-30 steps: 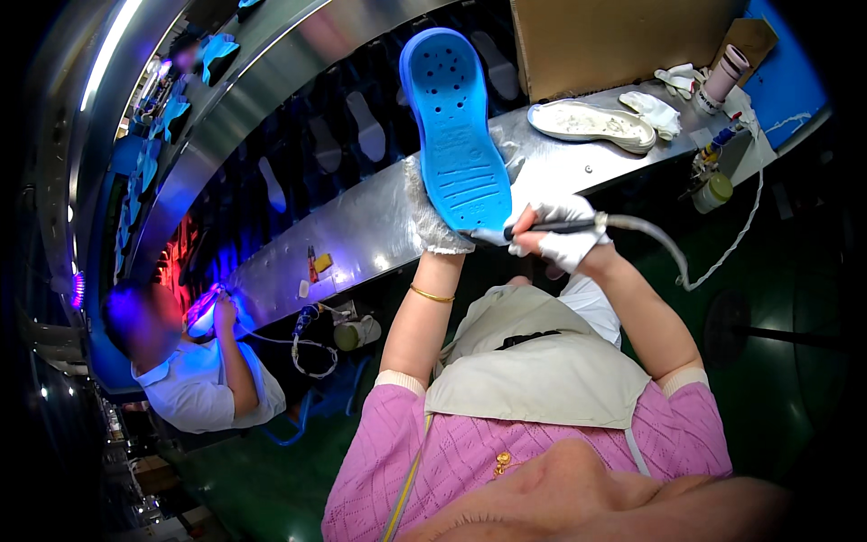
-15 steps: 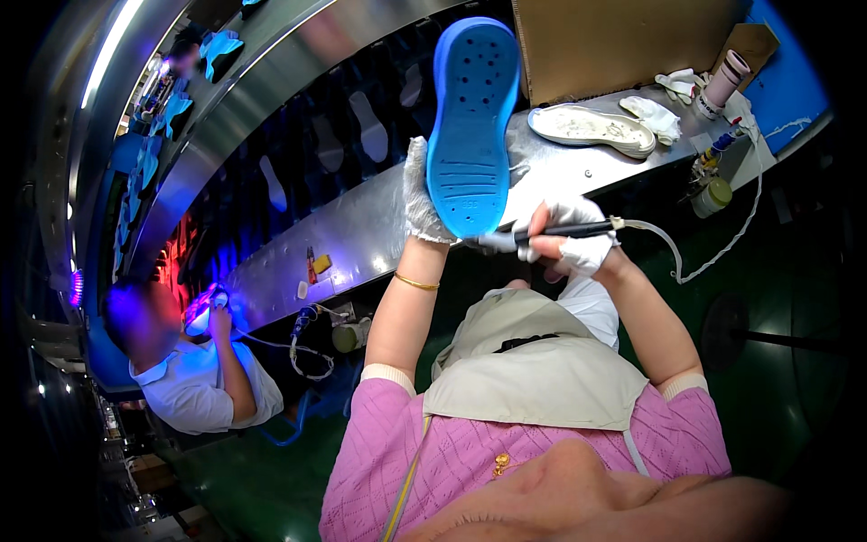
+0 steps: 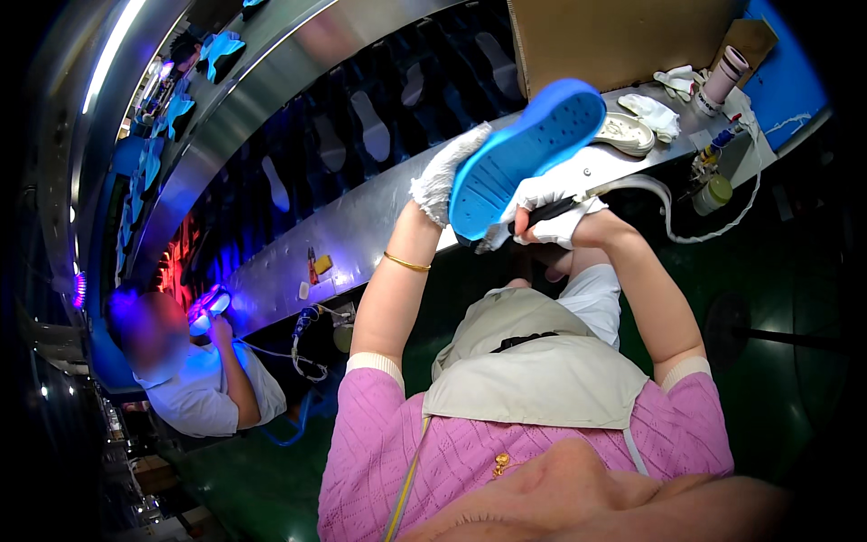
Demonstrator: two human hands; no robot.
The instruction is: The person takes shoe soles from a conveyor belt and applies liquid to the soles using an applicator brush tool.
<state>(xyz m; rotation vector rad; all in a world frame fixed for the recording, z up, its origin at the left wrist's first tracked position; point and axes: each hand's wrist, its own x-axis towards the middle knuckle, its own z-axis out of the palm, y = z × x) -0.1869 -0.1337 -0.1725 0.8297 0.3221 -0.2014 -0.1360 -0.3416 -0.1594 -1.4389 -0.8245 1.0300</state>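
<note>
My left hand, in a white glove, grips a blue shoe sole by its left edge. The sole is held up in the air, tilted, with its holed end pointing away to the right and its ribbed end towards me. My right hand, in a white glove with bare fingertips, is closed round the black handle of a brush. A pale hose runs back from the handle. The brush's bristles are by the near end of the sole; whether they touch it I cannot tell.
Behind the sole, a cream shoe sole lies partly hidden on the steel ledge, beside white gloves and a pink bottle. Beyond runs a dark conveyor with insole shapes. At left, a co-worker holds a lit shoe.
The blue sole has swung from nearly upright to slanting right, now covering much of the cream sole. My right hand and the brush have shifted slightly, still at its near end.
</note>
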